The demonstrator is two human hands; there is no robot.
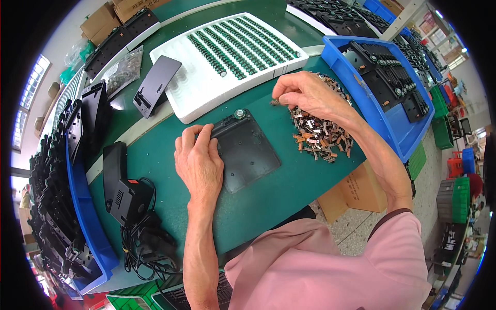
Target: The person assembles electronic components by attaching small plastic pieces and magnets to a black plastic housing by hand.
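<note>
A flat, black plastic cover (249, 155) lies on the green tabletop in front of me, with a round silver disc (239, 114) at its far edge. My left hand (199, 161) holds the cover by its far left corner, fingers bent over the edge. Farther right, my right hand (313, 95) pinches a small dark part (275, 102), whose exact kind is too small to tell. Beneath that hand spreads a heap of small metal and brown pieces (324, 135), resembling tiny switches or contacts.
Behind the cover stands a white foam tray (194, 101) with rows of small green-and-metal parts. Blue bins (395, 129) of black housings flank me on both sides. A black corded device (127, 199) lies at left, near a loose dark cover (157, 85) and a clear bag (124, 70).
</note>
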